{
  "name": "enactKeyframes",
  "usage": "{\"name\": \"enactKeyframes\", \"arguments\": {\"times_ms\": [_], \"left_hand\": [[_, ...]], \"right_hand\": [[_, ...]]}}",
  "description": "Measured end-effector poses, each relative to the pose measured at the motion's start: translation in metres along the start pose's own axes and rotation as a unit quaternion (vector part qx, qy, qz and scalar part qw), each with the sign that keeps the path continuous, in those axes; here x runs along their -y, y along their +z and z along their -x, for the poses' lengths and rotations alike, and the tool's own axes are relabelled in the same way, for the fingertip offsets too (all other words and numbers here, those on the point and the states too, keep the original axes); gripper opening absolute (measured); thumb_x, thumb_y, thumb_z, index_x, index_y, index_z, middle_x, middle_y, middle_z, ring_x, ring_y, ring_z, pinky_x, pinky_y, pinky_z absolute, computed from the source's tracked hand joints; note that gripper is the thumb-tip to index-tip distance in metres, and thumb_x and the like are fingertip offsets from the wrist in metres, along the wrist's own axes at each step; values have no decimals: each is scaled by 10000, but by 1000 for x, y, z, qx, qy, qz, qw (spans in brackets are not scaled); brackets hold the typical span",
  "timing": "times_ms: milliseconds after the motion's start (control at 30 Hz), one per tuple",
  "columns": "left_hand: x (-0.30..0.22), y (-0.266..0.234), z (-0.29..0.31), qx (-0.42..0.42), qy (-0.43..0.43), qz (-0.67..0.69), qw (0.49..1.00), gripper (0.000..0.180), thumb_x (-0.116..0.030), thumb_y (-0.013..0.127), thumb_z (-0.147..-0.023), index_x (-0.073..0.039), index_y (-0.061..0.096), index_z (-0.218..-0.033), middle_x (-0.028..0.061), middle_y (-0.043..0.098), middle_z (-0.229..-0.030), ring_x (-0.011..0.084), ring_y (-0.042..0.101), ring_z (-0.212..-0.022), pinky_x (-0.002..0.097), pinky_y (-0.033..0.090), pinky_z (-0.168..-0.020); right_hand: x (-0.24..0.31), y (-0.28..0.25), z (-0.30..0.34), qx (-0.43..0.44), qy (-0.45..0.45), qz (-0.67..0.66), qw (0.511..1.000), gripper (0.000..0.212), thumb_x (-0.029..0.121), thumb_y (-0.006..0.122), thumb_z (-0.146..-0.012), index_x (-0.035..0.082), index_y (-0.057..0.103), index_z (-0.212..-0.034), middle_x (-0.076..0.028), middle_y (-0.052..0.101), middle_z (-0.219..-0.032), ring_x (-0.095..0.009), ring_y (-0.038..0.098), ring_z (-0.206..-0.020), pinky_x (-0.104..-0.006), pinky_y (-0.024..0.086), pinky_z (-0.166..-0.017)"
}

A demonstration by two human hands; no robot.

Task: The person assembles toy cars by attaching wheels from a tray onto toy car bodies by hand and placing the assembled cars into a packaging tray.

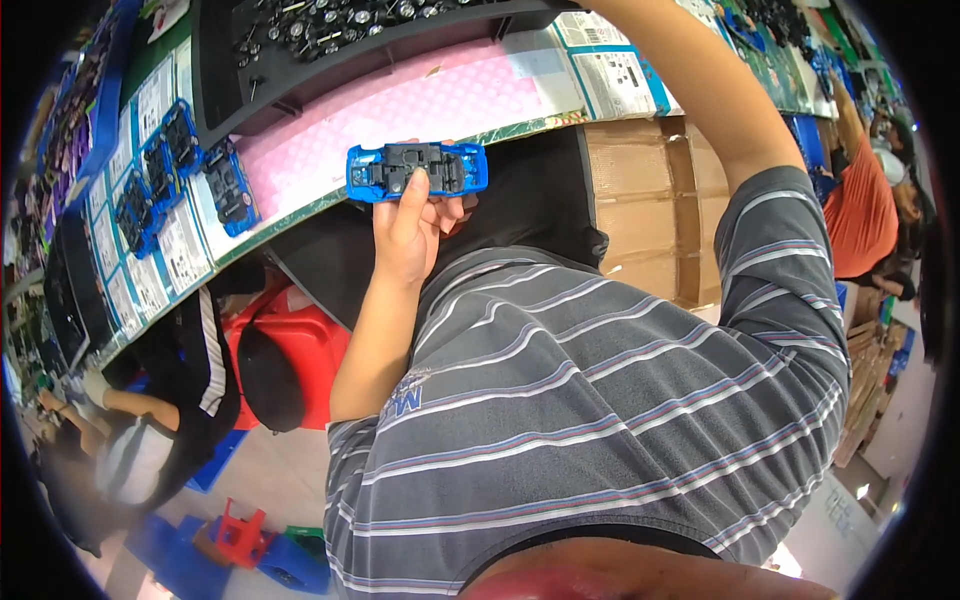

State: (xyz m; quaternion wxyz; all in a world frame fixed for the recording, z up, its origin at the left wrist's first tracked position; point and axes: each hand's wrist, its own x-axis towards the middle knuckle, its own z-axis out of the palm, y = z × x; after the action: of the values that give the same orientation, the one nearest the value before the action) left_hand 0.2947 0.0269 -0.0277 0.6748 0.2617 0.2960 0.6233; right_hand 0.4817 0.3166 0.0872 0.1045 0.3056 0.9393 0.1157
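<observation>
My left hand (405, 238) is closed around a blue toy car (445, 162), held level just past the near edge of the table. Its black underside faces up, with my thumb pressed on the middle and the fingers beneath. No wheels show on it. My right arm (715, 85) reaches forward, and its hand lies beyond the top edge of the picture. To the left, several similar blue cars with black undersides, such as this toy car (230, 188), lie on printed sheets.
A black tray (300, 85) of small wheels and axles (345, 18) stands at the back, behind pink bubble wrap (400, 110). Cardboard (640, 205) is at the right below the table edge. A red stool (310, 350) stands at left. Other people work on both sides.
</observation>
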Motion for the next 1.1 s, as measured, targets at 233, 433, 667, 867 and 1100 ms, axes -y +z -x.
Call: {"name": "enactKeyframes", "arguments": {"times_ms": [233, 433, 667, 867, 1100], "left_hand": [[-3, -3, -5, -4, 16, -6, 1000, 369, -298, 500, -1022, -24, 510, -1268, 148, 663, -1107, 172, 608, -722, 261, 422, -552], [0, -2, -16, 0, -5, 35, 999, 310, -250, 531, -1014, -11, 532, -1213, 104, 669, -941, 148, 621, -704, 249, 438, -551], [16, 7, -21, -72, -21, 32, 997, 356, -329, 477, -1029, -29, 559, -1202, 104, 670, -1020, 152, 610, -750, 253, 421, -557], [17, 1, -15, -61, -11, -2, 998, 430, -392, 450, -1034, -10, 562, -1197, 117, 663, -1044, 145, 568, -705, 238, 412, -540], [2, -2, -9, -53, 26, -15, 998, 441, -386, 449, -1030, 5, 538, -1214, 144, 657, -1042, 166, 552, -678, 248, 397, -523]], "right_hand": [[43, -32, 55, -232, 172, -322, 902, 459, 243, 811, -724, -23, 682, -1075, -191, 611, -1026, -353, 647, -838, -400, 545, -771], [168, 10, 95, -218, 11, -522, 825, 433, 245, 823, -721, -4, 681, -1045, -108, 629, -975, -233, 633, -910, -340, 519, -792], [160, 31, 104, -191, -33, -506, 840, 503, 269, 800, -726, -55, 632, -1072, -201, 604, -1034, -372, 606, -970, -404, 499, -862], [151, 26, 99, -143, -43, -493, 857, 512, 307, 802, -728, -45, 641, -1064, -199, 600, -1081, -375, 607, -1000, -416, 503, -869], [24, -15, 58, -386, 126, -355, 842, 323, 344, 783, -772, 51, 732, -899, -128, 695, -811, -284, 667, -757, -393, 522, -670]]}}
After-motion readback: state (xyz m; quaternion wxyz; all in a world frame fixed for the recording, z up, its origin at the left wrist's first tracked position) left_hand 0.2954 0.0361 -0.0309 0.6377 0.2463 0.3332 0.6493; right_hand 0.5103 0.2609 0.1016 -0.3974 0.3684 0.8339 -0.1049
